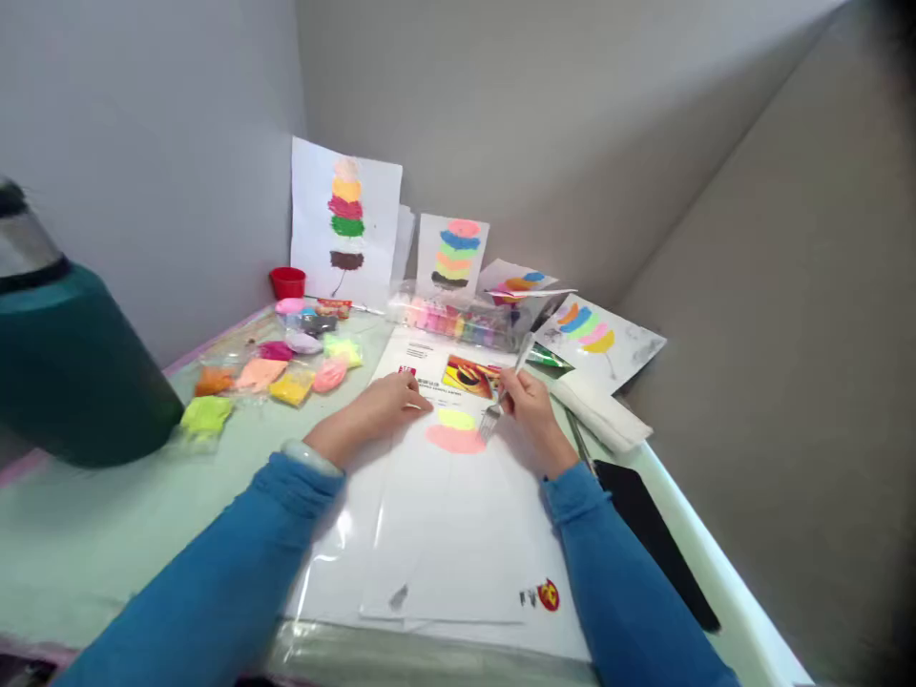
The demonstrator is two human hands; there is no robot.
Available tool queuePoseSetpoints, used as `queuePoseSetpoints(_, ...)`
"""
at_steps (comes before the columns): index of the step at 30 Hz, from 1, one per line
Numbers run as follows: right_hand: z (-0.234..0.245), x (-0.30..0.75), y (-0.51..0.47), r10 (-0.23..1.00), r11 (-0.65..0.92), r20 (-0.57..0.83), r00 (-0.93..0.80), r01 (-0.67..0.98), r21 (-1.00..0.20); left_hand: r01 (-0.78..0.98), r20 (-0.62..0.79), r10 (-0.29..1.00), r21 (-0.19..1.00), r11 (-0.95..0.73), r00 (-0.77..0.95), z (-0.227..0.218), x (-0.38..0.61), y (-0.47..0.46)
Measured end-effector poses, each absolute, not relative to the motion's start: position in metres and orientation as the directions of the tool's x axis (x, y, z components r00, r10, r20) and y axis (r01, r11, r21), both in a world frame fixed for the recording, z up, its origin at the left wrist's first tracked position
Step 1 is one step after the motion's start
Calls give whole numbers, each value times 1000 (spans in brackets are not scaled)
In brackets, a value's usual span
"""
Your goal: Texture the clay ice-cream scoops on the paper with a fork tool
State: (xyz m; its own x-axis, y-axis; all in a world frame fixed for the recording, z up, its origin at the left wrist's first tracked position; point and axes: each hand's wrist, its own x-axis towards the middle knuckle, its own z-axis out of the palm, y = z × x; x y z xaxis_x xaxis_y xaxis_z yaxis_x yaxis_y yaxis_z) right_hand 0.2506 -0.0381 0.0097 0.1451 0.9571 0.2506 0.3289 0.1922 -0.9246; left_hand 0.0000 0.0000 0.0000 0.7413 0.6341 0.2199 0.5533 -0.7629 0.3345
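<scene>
My right hand (528,405) grips a metal fork (521,355), its tines pointing down onto the right end of a pink clay patch (456,439). A smaller yellow clay patch (456,419) lies directly above the pink one. Both sit on a white sheet of paper (450,534) in front of me. My left hand (392,401) rests on the paper left of the yellow patch, fingers loosely bent with the thumb apart and nothing seen in them. Under the sheet is a larger white printed pad with a picture (468,377) near its top.
Bagged coloured clay lumps (292,386) lie at left, near a dark green bottle (78,363) and a red cup (287,282). Painted sheets (379,219) lean on the wall behind a clear pack of colours (458,320). A white cloth (601,410) and black flat object (655,539) lie right.
</scene>
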Motion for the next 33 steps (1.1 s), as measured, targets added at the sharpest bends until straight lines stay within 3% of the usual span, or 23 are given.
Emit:
queuePoseSetpoints(3,7,247,-38,968,189,234,94,348,-918,555,216,636,338,-760,740,1,2,-1)
queuePoseSetpoints(8,9,249,-39,928,229,302,216,305,-924,563,218,652,354,-746,727,1,2,-2)
queuePoseSetpoints(14,11,236,-45,967,217,248,57,327,-920,568,232,656,349,-746,719,-2,1,-1)
queuePoseSetpoints(20,13,233,-46,927,255,332,172,358,-898,583,213,663,336,-740,718,-3,2,1)
queuePoseSetpoints(26,10,228,-46,942,265,324,91,393,-881,570,236,655,341,-748,718,-3,2,1)
queuePoseSetpoints(33,8,237,-38,860,277,364,359,270,-922,600,209,682,344,-722,701,0,2,-2)
